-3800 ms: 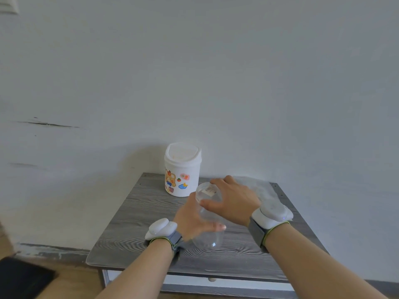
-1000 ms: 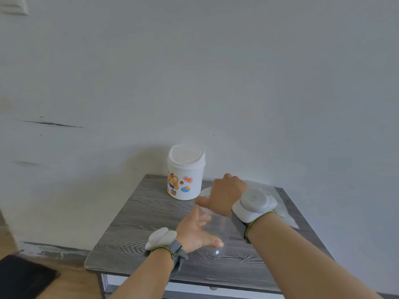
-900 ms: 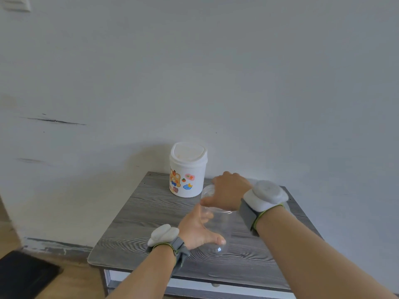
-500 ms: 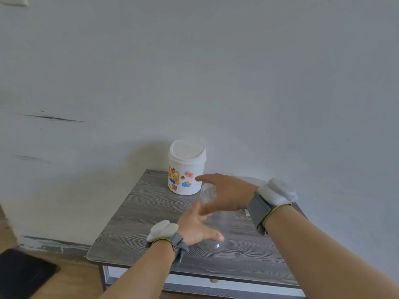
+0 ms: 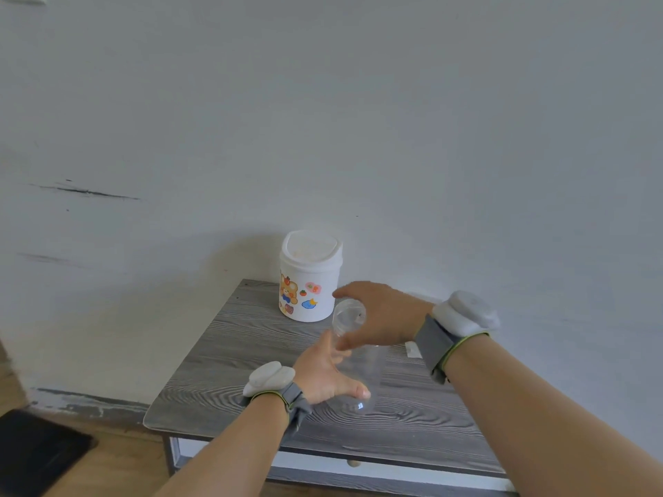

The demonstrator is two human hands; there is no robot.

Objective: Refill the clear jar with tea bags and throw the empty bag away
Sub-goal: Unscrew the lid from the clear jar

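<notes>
Left hand (image 5: 324, 376) fingers wrap the smooth clear jar (image 5: 358, 371); right hand (image 5: 385, 319) fingers clamp its round lid (image 5: 348, 315).

**Stuff around the little grey table**

The grey wood-grain table (image 5: 229, 356) sits right up against a white wall (image 5: 358, 120). That wall has dark scuff marks (image 5: 86, 191) up and left of the table. Below the table's left corner there's a wooden floor (image 5: 118, 460), with a black mat-looking thing (image 5: 36, 453) further left. Under the tabletop's front edge, a white drawer front with a small knob (image 5: 353, 463).
</notes>
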